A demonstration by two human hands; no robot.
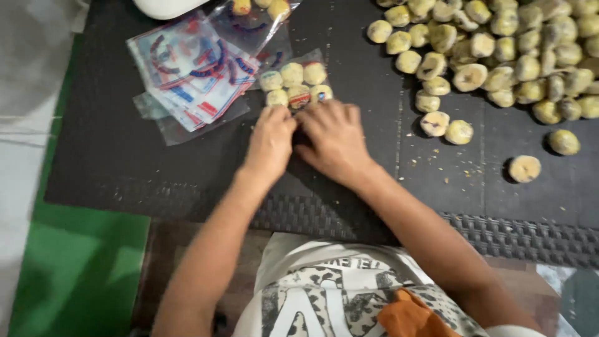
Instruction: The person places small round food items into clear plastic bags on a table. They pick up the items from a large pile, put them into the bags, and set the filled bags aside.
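Both my hands, left hand (269, 138) and right hand (334, 138), pinch the near edge of the clear packet of cookies (295, 83): light, slippery film, crumbly contents, best held at its rim.

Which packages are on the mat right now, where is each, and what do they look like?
Filled clear bag: by both hands' fingertips, six pale round pieces inside.
Stack of empty bags: left of it, flat, clear with red and blue print.
Partly filled bag: top edge, clear, yellowish pieces.
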